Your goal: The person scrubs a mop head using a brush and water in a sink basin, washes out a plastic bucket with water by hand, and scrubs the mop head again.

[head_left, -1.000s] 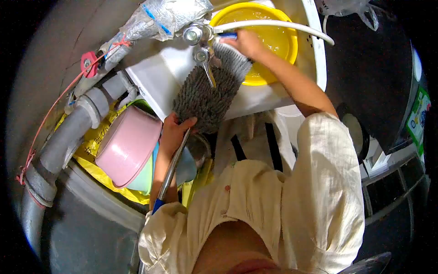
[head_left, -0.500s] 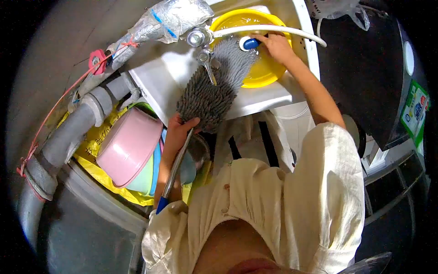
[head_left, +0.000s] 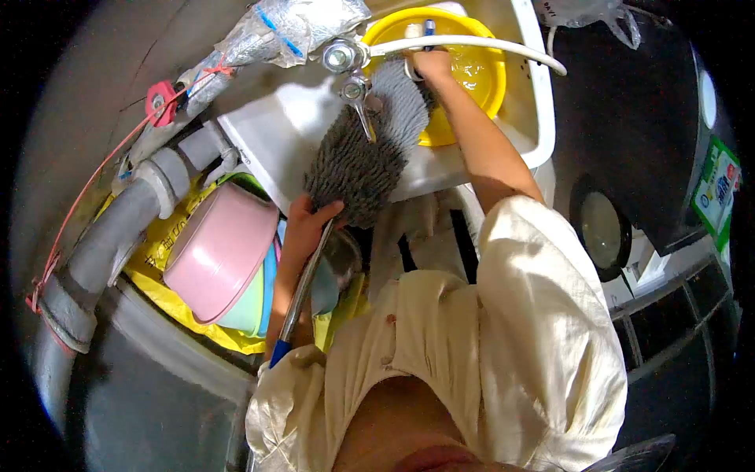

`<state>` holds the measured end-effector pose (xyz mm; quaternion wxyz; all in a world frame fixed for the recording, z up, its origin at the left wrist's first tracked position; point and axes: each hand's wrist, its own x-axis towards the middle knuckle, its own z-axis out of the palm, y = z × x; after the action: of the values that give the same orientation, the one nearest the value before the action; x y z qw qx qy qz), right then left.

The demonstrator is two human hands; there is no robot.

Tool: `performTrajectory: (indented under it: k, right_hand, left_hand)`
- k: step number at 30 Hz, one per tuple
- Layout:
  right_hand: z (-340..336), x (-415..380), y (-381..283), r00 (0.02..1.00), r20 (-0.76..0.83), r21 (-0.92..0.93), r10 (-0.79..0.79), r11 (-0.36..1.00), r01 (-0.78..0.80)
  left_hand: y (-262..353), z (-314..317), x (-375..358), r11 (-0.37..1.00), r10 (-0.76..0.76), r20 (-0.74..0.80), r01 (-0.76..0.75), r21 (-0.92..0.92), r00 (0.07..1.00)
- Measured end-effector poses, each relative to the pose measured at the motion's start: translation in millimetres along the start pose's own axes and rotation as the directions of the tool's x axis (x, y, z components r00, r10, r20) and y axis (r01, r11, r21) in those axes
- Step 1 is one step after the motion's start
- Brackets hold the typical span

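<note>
A grey shaggy mop head [head_left: 366, 149] lies over the rim of a white sink [head_left: 271, 141], its far end under the metal tap [head_left: 346, 57]. My left hand [head_left: 303, 224] grips the near end of the mop where the metal handle [head_left: 303, 287] joins it. My right hand [head_left: 431, 64] reaches to the mop's far end at the yellow basin [head_left: 476, 75] and closes on a small blue-and-white piece there. A white hose [head_left: 472, 43] runs from the tap across the basin.
A pink bowl [head_left: 220, 252] nests on green and blue ones over a yellow bag at the left. Grey drain pipes [head_left: 110, 236] run along the wall. A dark appliance [head_left: 629, 118] stands at the right. A plastic-wrapped bundle [head_left: 291, 27] sits above the tap.
My right hand moved right, then back left to the far end of the mop by the tap, with the blue piece in it. My left hand stayed on the mop's near end.
</note>
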<state>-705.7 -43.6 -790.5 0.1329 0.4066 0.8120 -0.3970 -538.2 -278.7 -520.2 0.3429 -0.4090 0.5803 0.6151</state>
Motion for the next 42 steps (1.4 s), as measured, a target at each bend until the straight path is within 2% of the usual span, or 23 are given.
performTrajectory:
  k: [2, 3, 5, 7, 9, 10, 11, 13, 14, 16, 17, 18, 19, 23, 25, 28, 29, 31, 33, 35, 38, 40, 42]
  right_hand:
    - [-25, 15, 17, 0.851, 0.405, 0.086, -0.333, 0.941, 0.327]
    - [-31, 15, 20, 0.848, 0.316, 0.124, -0.425, 0.905, 0.407]
    - [-47, 21, 26, 0.922, 0.280, -0.175, -0.267, 0.930, 0.322]
    - [-42, 21, 40, 0.928, 0.145, -0.132, -0.343, 0.923, 0.362]
    - [-38, 15, 53, 0.810, 0.103, -0.331, -0.577, 0.748, 0.575]
    - [-36, 7, 54, 0.774, 0.066, -0.276, -0.629, 0.734, 0.620]
    - [-32, 3, 54, 0.778, 0.067, -0.275, -0.625, 0.738, 0.616]
    - [-26, -10, 40, 0.889, 0.204, 0.001, -0.409, 0.909, 0.417]
    - [-28, -28, 34, 0.881, 0.233, 0.063, -0.412, 0.910, 0.409]
    - [-49, -82, 5, 0.818, 0.400, 0.213, -0.413, 0.910, 0.355]
    - [-59, -109, 2, 0.706, 0.438, 0.161, -0.557, 0.821, 0.548]
    - [-61, -134, 0, 0.617, 0.395, 0.314, -0.680, 0.732, 0.605]
    - [-59, -132, 6, 0.618, 0.397, 0.314, -0.678, 0.734, 0.603]
    - [-43, -68, 26, 0.583, 0.358, 0.162, -0.729, 0.663, 0.731]
    - [-43, -44, 25, 0.801, 0.394, -0.127, -0.450, 0.837, 0.533]
    - [-44, -59, 14, 0.836, 0.370, -0.154, -0.406, 0.861, 0.486]
    - [-40, -72, 19, 0.807, 0.380, -0.061, -0.452, 0.858, 0.510]
    - [-62, -131, 9, 0.563, 0.327, 0.164, -0.759, 0.633, 0.757]
    - [-63, -136, 13, 0.568, 0.404, 0.153, -0.717, 0.665, 0.731]
    - [-54, -116, 13, 0.564, 0.452, 0.146, -0.691, 0.681, 0.717]
    - [-39, -53, 32, 0.639, 0.402, -0.009, -0.655, 0.695, 0.719]
    - [-41, -35, 29, 0.742, 0.343, -0.284, -0.576, 0.689, 0.666]
    - [-44, -16, 28, 0.738, 0.277, -0.425, -0.616, 0.610, 0.669]
  left_hand:
    - [4, -6, -3, 0.964, -0.034, 0.001, 0.032, 0.262, 0.999]
    - [-2, -9, -2, 0.967, -0.031, 0.005, 0.029, 0.254, 0.999]
    - [-18, -18, -1, 0.997, 0.047, 0.057, -0.050, 0.060, 0.997]
    - [-17, -20, -1, 0.995, 0.034, 0.042, -0.037, 0.090, 0.999]
    - [-14, -18, -5, 0.992, 0.011, 0.027, -0.014, 0.128, 1.000]
    - [-7, -14, -8, 0.994, 0.020, 0.039, -0.025, 0.109, 0.999]
    - [-3, -11, -8, 0.995, 0.033, 0.052, -0.038, 0.088, 0.998]
    - [-9, -18, -2, 0.994, 0.036, 0.060, -0.042, 0.098, 0.998]
    - [-10, -21, 0, 0.993, 0.041, 0.069, -0.048, 0.107, 0.997]
    - [-4, -17, 0, 0.992, 0.025, 0.062, -0.032, 0.124, 0.998]
    - [-3, -15, -1, 0.990, 0.005, 0.054, -0.012, 0.138, 0.999]
    - [-5, -15, -1, 0.990, 0.001, 0.054, -0.008, 0.138, 0.999]
    - [-8, -17, -1, 0.990, 0.005, 0.052, -0.012, 0.144, 0.999]
    - [-13, -15, 0, 0.990, 0.071, 0.023, -0.073, 0.118, 0.997]
    - [-12, -17, 0, 0.986, 0.082, 0.038, -0.087, 0.145, 0.996]
    - [-9, -15, -4, 0.975, 0.091, 0.048, -0.099, 0.201, 0.995]
    - [-5, -13, -1, 0.966, 0.096, 0.034, -0.102, 0.236, 0.995]
    - [-2, -10, 0, 0.970, 0.110, 0.060, -0.120, 0.209, 0.992]
    - [-9, -13, -4, 0.975, 0.106, 0.075, -0.118, 0.187, 0.992]
    - [-15, -22, 3, 0.920, 0.081, 0.003, -0.076, 0.384, 0.997]
    - [-21, -19, 3, 0.984, 0.075, 0.046, -0.081, 0.160, 0.996]
    - [-15, -17, -2, 0.980, 0.054, 0.024, -0.057, 0.189, 0.998]
    - [-14, -11, -2, 0.989, 0.048, -0.009, -0.047, 0.143, 0.999]
